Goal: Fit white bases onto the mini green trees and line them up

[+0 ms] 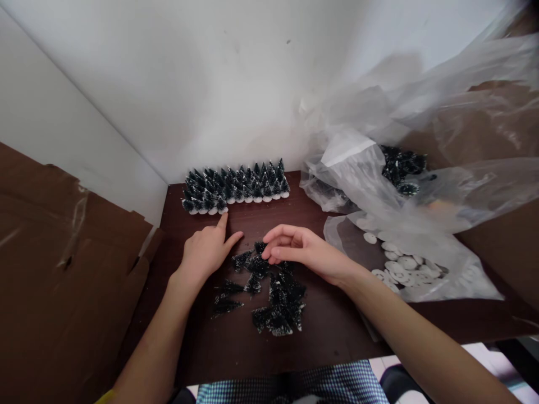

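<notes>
Small dark-green model fir trees point(236, 182) with white-frosted tips stand upright on round white bases, packed in rows against the wall. My left hand point(205, 248) is at the front left rows; its index finger reaches the base of the end tree, the thumb is spread, and nothing is held. Over a pile of loose trees point(278, 320) without bases hovers my right hand point(301, 247), fingers curved and apart from the thumb, with nothing visible in it. Its fingertips are close to the upper trees of the pile; contact cannot be made out.
On the right lies a clear plastic bag point(471, 280) of white round bases point(406, 264). Behind it, a large plastic bag point(357, 151) holds more dark trees point(404, 168). A cardboard box point(63, 269) stands left on the dark tabletop point(219, 359); a white wall point(236, 84) closes the back.
</notes>
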A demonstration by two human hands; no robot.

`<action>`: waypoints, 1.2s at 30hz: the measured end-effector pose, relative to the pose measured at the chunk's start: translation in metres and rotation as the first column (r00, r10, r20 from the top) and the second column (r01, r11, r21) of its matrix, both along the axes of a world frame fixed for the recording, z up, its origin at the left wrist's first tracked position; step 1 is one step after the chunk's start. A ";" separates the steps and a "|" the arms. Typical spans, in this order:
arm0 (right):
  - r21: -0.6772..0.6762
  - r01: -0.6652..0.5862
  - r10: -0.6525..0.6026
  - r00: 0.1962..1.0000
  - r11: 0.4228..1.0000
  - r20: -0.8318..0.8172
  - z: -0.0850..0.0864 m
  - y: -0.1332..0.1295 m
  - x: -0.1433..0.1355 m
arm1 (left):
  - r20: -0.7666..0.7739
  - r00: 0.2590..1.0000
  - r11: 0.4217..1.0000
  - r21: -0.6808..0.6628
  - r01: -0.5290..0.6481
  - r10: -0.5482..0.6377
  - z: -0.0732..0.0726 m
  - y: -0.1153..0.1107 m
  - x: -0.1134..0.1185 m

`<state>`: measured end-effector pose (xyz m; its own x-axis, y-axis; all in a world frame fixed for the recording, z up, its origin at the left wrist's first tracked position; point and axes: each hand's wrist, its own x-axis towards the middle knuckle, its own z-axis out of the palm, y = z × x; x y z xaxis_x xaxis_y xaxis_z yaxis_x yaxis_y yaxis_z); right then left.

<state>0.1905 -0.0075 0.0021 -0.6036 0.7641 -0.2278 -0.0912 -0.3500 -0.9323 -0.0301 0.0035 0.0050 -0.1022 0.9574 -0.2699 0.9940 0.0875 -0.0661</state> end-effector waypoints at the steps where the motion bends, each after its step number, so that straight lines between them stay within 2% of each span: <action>1: 0.000 0.000 0.000 1.000 1.000 -0.003 0.000 0.000 0.000 | 0.000 1.000 1.000 0.001 -0.001 0.001 0.000 0.000 0.000; 36: -0.003 -0.004 0.004 1.000 1.000 -0.001 0.000 -0.001 0.000 | 0.000 0.999 0.999 0.036 -0.032 0.032 -0.001 0.001 0.003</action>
<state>0.1905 -0.0085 0.0023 -0.6070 0.7609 -0.2293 -0.0910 -0.3532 -0.9311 -0.0274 0.0042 0.0043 -0.1332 0.9628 -0.2351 0.9906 0.1217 -0.0629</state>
